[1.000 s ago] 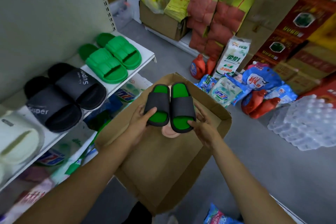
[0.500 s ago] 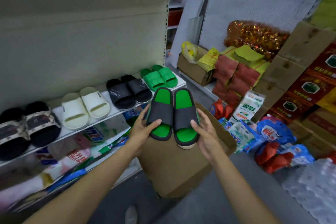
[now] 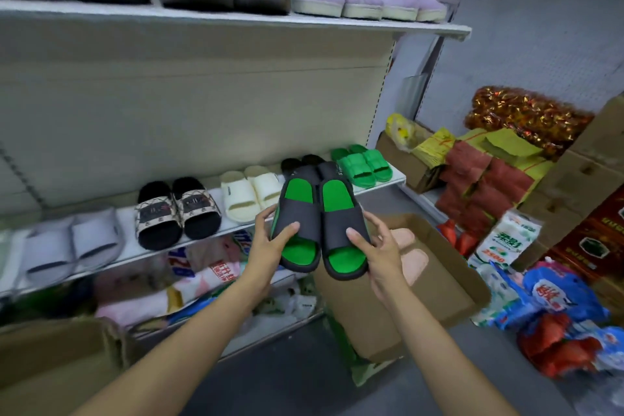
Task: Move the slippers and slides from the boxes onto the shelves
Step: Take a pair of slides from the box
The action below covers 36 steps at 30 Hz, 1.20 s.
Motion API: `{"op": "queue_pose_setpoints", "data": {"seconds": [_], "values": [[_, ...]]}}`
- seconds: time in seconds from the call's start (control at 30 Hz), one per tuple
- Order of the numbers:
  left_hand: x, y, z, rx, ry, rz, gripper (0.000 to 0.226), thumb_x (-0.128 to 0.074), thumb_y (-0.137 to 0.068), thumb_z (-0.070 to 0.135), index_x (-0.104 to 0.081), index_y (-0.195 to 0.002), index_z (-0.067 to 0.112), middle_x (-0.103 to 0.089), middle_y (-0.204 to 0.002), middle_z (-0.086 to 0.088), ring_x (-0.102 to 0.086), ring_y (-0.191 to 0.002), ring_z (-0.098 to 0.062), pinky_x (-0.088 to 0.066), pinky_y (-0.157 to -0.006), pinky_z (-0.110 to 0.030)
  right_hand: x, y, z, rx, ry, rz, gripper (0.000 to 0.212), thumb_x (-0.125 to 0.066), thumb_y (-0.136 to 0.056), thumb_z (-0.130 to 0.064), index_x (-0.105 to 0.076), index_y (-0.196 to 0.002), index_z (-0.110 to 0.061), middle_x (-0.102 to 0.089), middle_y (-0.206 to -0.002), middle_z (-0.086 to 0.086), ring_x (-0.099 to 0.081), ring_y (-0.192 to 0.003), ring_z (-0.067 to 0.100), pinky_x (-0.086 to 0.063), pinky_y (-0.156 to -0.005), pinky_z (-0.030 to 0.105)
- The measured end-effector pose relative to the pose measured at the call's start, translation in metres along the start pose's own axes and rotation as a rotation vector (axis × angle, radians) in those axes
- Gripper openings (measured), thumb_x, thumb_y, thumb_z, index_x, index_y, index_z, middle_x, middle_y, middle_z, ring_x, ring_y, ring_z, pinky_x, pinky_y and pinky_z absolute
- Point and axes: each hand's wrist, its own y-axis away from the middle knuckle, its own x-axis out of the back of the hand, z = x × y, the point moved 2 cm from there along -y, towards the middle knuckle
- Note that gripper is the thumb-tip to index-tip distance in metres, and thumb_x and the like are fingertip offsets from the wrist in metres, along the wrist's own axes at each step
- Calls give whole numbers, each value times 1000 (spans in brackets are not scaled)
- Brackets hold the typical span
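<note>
I hold a pair of black slides with green insoles point(image 3: 320, 213) side by side in the air, in front of the middle shelf point(image 3: 398, 176). My left hand point(image 3: 270, 240) grips the left slide. My right hand point(image 3: 378, 246) grips the right one. Below and to the right is the open cardboard box point(image 3: 449, 267) with a pair of peach slippers point(image 3: 412, 253) inside. The middle shelf carries green slides point(image 3: 364, 164), black slides partly hidden behind the held pair, cream slides point(image 3: 250, 191), patterned slides point(image 3: 179, 213) and grey slippers point(image 3: 71, 243).
The top shelf point(image 3: 236, 15) holds dark, grey and lilac fluffy slippers. A lower shelf is packed with bagged goods. Another cardboard box point(image 3: 57, 351) stands at lower left. Detergent bags, bottles and stacked cartons crowd the floor at right.
Both hands have lifted the black and green slides out of the box, up to the level of the middle shelf. My view has tilted upward, so the top shelf now shows.
</note>
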Motion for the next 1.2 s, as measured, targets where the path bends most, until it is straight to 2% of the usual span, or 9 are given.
{"op": "queue_pose_setpoints", "data": {"seconds": [0.13,0.27,0.37,0.47,0.67,0.77,0.9,1.07,1.2], "values": [[88,32,18,-1,22,126,50,-70,-91,10,-45,-133,20,-65,-123,-8,-69,-104,-24,-59,-87,-38,-83,43,30,-20,17,-31,96,-98,-46,-47,-58,-129,-18,-71,-122,10,-67,-114,30,-54,-98,49],[178,57,36,12,13,202,39,-72,-91,18,-53,-120,35,-61,-135,-6,-63,-119,-30,-51,-100,-57,-158,80,57,-54,39,-75,95,-96,-48,-50,-59,-130,-19,-72,-119,9,-68,-111,28,-54,-96,51],[240,80,59,11,-10,243,38,-71,-90,12,-54,-118,31,-67,-123,-12,-69,-105,-29,-59,-87,-44,-211,104,75,-70,67,-146,71,-93,-59,-42,-63,-122,-31,-70,-122,11,-65,-116,29,-54,-97,50],[292,98,84,-30,-53,280,45,-70,-89,3,-52,-126,20,-69,-113,-14,-71,-87,-20,-61,-70,-26,-258,116,87,-64,84,-202,49,-85,-76,-19,-63,-119,-28,-68,-126,9,-64,-119,27,-55,-96,43],[376,127,115,-91,-125,362,51,-70,-87,-4,-47,-128,17,-72,-102,-12,-74,-77,-10,-60,-64,-25,-344,132,104,-65,156,-397,56,-90,-70,-32,-64,-119,-34,-67,-126,11,-61,-122,31,-53,-99,52],[411,140,126,-117,-139,394,54,-71,-87,-2,-46,-129,19,-72,-103,-9,-74,-80,-8,-58,-65,-23,-378,142,111,-60,167,-453,52,-81,-79,-11,-59,-125,-21,-69,-119,13,-70,-106,24,-60,-85,39],[458,161,137,-123,-135,425,55,-73,-86,0,-46,-131,20,-73,-101,-10,-74,-77,-8,-57,-62,-20,-420,172,118,-82,182,-493,52,-77,-83,-5,-55,-130,-14,-71,-114,9,-73,-88,9,-58,-68,24],[534,181,151,-113,-109,410,59,-76,-85,7,-47,-134,23,-75,-104,-13,-74,-93,-27,-61,-71,-30,-486,207,139,-79,194,-502,54,-80,-80,-7,-57,-127,-16,-69,-118,17,-71,-102,30,-61,-83,42],[599,194,168,-79,-71,410,56,-77,-85,9,-49,-131,27,-75,-102,-14,-75,-88,-26,-62,-76,-39,-542,247,166,-98,156,-436,54,-81,-79,-11,-58,-127,-18,-70,-118,15,-71,-103,28,-60,-81,37]]}}
